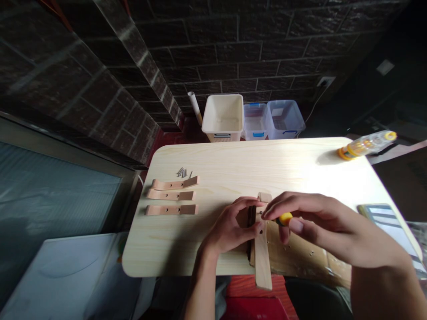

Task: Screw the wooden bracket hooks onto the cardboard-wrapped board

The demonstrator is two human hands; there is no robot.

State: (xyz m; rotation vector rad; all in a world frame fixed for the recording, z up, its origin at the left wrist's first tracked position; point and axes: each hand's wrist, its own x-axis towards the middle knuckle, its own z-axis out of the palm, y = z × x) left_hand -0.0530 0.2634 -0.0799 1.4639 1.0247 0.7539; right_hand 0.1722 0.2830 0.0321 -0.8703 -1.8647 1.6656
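Note:
My left hand [230,226] is closed around the edges of a light wooden strip [263,266], its thumb and fingers pressing on either side. A curved wooden end [264,197] shows at the strip's far end, and a dark hole or screw head is visible between my fingers. My right hand [320,226] pinches a yellow and black screwdriver handle [285,218]; its tip is hidden. The right index fingertip touches the strip. Under the strip lies a brown cardboard piece [300,253] at the table's near edge.
Three curved wooden pieces with two holes each [172,209] lie at left, near several screws [182,172]. A clear yellow-based bottle [365,146] and a flat device [387,222] are at right. Bins [222,133] stand beyond the table [233,155].

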